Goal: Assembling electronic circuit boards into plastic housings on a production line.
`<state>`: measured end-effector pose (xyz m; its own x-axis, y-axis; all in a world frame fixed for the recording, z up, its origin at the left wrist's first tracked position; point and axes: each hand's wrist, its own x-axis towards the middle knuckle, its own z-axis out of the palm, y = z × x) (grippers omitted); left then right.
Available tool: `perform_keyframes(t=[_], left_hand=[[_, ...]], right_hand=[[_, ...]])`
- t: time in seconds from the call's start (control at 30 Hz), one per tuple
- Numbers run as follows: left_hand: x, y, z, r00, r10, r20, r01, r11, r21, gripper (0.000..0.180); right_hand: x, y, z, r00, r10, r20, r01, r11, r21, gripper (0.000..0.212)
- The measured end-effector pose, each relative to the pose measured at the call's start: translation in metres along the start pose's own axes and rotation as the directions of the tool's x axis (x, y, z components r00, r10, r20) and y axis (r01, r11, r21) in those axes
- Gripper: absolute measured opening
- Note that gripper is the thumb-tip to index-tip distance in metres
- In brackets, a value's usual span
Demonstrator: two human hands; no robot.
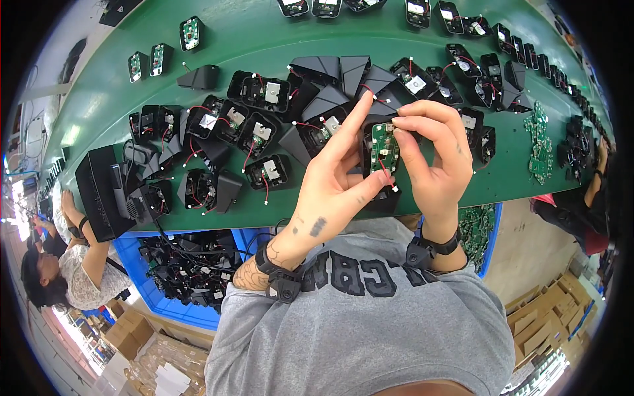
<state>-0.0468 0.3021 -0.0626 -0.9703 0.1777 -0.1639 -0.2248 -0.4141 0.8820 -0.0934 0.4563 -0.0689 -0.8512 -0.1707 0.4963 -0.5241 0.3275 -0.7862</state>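
In front of my chest, a narrow green circuit board [382,146] stands at the open face of a black plastic housing [367,146]. My left hand [337,173] cradles the housing from the left, its thumb near the board's lower end and its index finger stretched upward. The thumb and fingertips of my right hand [432,148] pinch the board's upper right corner. A short red wire with a white connector [395,189] hangs by my left thumb. Whether the board is fully seated in the housing I cannot tell.
Black housings [267,92] with loose wires crowd the green table [244,46]. Bare circuit boards [539,142] lie piled at the right. Blue bins [142,280] of parts sit below the table's near edge. A co-worker [86,267] is at the left, another person [581,214] at the right.
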Motion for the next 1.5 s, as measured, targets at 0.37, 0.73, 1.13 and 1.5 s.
perform_keyframes(t=[0.37,0.73,1.13,1.5], left_hand=[[-0.001,-0.007,0.005,0.998,0.053,0.025,-0.051,0.997,-0.063,0.075],[-0.007,-0.005,0.0,0.959,0.222,0.174,-0.257,0.943,0.211,0.06],[-0.003,-0.008,0.002,0.978,0.189,0.084,-0.197,0.974,0.111,0.065],[0.006,0.004,-0.004,0.993,0.0,0.122,0.022,0.984,-0.178,0.086]], right_hand=[[-0.001,-0.012,-0.005,0.887,0.417,0.197,-0.461,0.789,0.406,0.039],[-0.003,-0.01,-0.008,0.956,0.151,0.25,-0.228,0.922,0.314,0.044],[0.006,-0.016,-0.007,0.966,0.089,0.243,-0.144,0.964,0.222,0.047],[-0.002,-0.006,-0.015,0.936,-0.294,0.195,0.306,0.951,-0.038,0.029]])
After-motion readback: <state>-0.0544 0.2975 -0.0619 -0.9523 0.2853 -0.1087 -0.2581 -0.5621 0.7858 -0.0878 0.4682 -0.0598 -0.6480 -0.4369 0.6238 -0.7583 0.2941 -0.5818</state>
